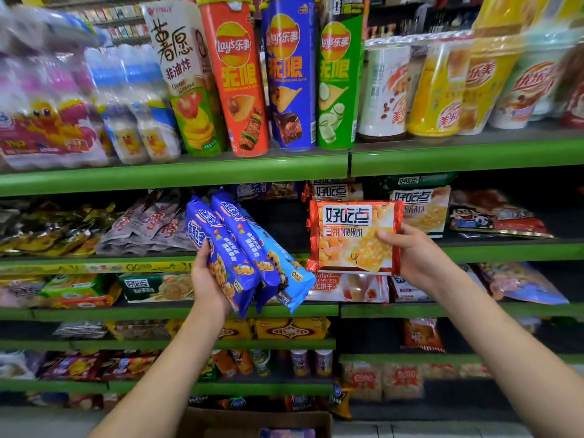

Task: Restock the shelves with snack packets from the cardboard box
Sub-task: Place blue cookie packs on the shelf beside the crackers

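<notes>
A cardboard box [252, 420] sits on the floor below. The left hand [207, 279] grips three blue cookie packets [243, 251]; the right hand [417, 257] pinches an orange biscuit packet [354, 237]. Behind stand green shelves [173, 173] holding Lay's crisp tubes [237, 77].

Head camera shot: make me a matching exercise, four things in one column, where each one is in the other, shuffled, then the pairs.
Things:
1. long blue cookie packets
2. square orange-red cracker packet
3. tall green chip canister
4. brown cardboard box

Places:
A. top shelf
B. right hand
C. floor at bottom edge
D. left hand

Pairs: 1-D, 2-B, 3-A, 4-C
</notes>
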`<state>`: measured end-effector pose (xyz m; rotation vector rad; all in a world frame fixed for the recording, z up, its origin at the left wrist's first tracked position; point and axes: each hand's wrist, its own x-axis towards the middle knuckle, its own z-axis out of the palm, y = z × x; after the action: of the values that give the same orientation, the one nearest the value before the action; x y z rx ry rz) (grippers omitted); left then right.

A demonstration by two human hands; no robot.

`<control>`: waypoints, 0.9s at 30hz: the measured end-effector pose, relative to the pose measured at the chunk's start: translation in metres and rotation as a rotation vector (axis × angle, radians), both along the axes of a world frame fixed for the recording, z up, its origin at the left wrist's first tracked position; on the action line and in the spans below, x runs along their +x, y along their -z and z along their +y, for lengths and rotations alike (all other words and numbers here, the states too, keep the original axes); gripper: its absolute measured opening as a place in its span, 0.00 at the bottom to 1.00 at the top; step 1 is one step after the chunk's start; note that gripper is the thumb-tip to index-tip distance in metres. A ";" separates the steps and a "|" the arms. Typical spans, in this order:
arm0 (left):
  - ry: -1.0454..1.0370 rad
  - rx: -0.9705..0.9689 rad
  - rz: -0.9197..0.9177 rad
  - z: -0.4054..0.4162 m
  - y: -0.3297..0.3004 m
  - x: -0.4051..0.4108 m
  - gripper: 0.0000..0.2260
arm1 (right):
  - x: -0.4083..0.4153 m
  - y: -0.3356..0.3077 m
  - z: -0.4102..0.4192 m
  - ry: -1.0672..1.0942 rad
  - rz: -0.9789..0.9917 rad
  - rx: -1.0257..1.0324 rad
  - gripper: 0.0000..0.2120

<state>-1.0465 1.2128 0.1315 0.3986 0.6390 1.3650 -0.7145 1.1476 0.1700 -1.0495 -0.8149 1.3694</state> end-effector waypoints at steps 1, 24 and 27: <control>-0.005 -0.005 0.003 0.000 0.000 0.001 0.21 | 0.001 0.002 0.002 -0.004 0.005 0.002 0.21; -0.068 0.046 0.029 0.012 -0.002 -0.030 0.16 | -0.011 0.005 0.061 0.174 -0.442 0.091 0.19; -0.096 0.045 0.015 0.013 -0.003 -0.032 0.16 | -0.012 0.013 0.063 0.200 -0.496 0.048 0.26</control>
<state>-1.0783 1.2257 0.1347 0.4187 0.6473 1.4713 -0.7263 1.2108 0.1575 -1.4180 -1.0627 0.9240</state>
